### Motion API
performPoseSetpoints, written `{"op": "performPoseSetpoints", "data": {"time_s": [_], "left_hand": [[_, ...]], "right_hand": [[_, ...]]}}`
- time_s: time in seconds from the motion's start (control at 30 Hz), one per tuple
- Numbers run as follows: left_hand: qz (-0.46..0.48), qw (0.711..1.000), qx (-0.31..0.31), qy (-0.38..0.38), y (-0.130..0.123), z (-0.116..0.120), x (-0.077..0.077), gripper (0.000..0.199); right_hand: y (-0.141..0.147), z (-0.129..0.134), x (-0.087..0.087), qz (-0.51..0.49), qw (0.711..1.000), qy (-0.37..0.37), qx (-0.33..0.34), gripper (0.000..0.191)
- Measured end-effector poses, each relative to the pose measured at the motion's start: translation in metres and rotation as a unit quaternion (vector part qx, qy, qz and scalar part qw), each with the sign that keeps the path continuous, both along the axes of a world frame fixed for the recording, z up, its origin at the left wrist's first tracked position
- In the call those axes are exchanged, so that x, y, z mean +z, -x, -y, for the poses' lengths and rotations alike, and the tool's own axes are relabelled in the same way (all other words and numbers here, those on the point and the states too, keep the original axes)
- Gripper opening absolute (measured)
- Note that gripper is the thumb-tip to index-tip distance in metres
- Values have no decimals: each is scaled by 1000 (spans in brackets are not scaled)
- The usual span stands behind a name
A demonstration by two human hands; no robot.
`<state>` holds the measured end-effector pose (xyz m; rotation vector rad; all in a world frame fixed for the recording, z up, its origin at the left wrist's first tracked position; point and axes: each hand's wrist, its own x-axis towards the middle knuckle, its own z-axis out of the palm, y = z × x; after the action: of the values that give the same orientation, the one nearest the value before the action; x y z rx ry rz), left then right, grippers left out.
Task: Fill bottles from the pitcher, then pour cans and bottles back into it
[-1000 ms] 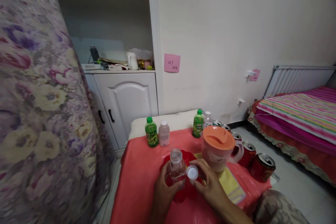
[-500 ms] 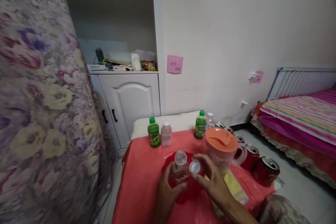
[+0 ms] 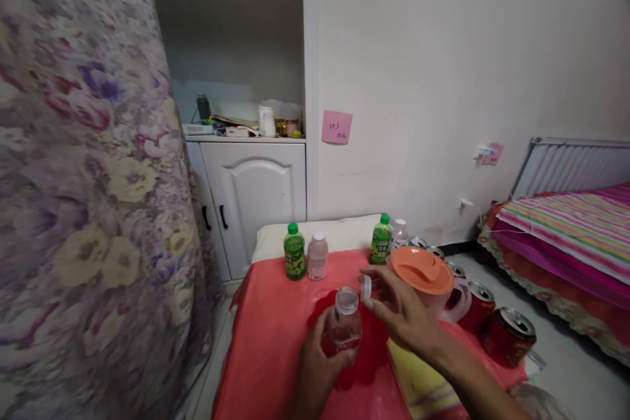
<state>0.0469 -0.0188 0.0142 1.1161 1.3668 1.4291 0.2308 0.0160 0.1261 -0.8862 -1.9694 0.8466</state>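
left hand curls round the clear bottle, mouth up above the red dish; right hand pinches the white cap, now raised and turned edge-on, leaving the mouth uncovered; the orange-lidded jug stands beyond

Held bottle over the dish, pitcher to its right behind a cloth, cans farther right.

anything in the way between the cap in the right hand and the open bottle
Nothing visible: only a small open gap separates the white cap in the right hand from the clear bottle in the left hand. The orange-lidded pitcher is outside it.
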Motion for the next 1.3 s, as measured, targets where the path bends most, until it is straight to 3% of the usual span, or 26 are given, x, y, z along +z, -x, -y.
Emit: {"op": "performPoseSetpoints", "data": {"time_s": [0.27,0.5,0.7,0.93,1.3], "left_hand": [[9,1000,-5,-19,0,-1,-2,74],[25,999,-5,-21,0,-3,-9,78],[36,999,-1,-10,0,-1,-7,77],[11,1000,10,0,0,2,0,77],[28,1000,2,10,-2,2,-1,81]], "right_hand": [[2,-11,24,93,983,-115,109,42],[5,-13,50,211,954,-158,141,47],[11,-16,61,285,926,-165,183,42],[14,-20,73,306,908,-174,225,41],[17,-18,81,347,889,-181,240,39]]}}
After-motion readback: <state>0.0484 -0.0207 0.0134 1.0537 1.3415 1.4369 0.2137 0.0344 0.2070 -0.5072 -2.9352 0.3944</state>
